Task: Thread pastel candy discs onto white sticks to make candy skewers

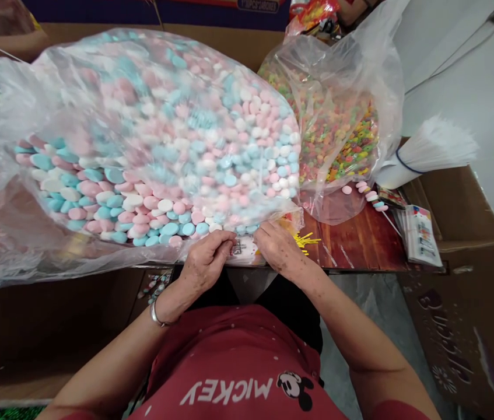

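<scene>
At the table's front edge, a small printed plastic bag (245, 249) lies between my two hands. My left hand (207, 261) is closed, thumb against fingers, at the bag's left side. Curled over its right side is my right hand (279, 249), fingertips pinched together. What lies under the fingertips is partly hidden. Just behind my hands is a large see-through sack (212, 116) of pink, blue and white candies (165, 205). Yellow twist ties (307, 240) lie to the right of my right hand.
Farther right stand a sack of colourful small candies (338, 128), a holder of white sticks (430, 149), a candy skewer (373, 197) and a stack of printed packets (422, 236). A cardboard box (452, 326) flanks the table. Another person's arm (10, 45) shows at upper left.
</scene>
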### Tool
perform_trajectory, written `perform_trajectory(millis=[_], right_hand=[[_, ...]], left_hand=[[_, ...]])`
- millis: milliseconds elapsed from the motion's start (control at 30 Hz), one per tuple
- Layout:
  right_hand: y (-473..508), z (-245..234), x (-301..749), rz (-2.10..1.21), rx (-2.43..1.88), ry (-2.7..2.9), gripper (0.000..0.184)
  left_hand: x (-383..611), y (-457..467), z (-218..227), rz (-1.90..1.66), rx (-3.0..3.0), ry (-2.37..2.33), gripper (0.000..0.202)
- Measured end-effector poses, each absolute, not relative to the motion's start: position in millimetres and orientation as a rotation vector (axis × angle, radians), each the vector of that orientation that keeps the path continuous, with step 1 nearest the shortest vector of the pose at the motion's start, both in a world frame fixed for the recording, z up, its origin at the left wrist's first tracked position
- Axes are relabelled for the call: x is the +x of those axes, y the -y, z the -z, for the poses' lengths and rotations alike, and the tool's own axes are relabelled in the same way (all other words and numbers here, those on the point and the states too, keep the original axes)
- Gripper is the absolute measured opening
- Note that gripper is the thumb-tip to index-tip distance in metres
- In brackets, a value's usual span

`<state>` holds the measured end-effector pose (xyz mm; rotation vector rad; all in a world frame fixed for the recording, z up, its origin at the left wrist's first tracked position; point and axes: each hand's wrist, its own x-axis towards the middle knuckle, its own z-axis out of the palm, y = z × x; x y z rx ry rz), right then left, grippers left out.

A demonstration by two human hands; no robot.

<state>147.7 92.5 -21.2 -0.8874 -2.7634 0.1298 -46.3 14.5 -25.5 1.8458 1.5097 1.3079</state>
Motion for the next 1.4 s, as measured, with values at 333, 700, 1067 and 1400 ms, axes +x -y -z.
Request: perform_trajectory(millis=[333,700,1067,1400], right_hand=[[-96,19,147,-0.187,-0.863,2.816,0.017],[-100,19,150,-0.226,-0.774,2.829,0.014],[-74,-24,167,-0.119,-0.551,2.605,0.030],[-55,-26,188,-0.935,-0.958,2.175,0.019]], left_hand=[[-47,-16,28,-1.295,1.853,-1.524,0.016],[-47,-16,28,-1.288,1.879,-1.463,0.016],[-42,-24,-14,-1.030,2.131,-1.379,0.025],[-25,-19,-31,-0.772,1.585,-1.173,0.020]])
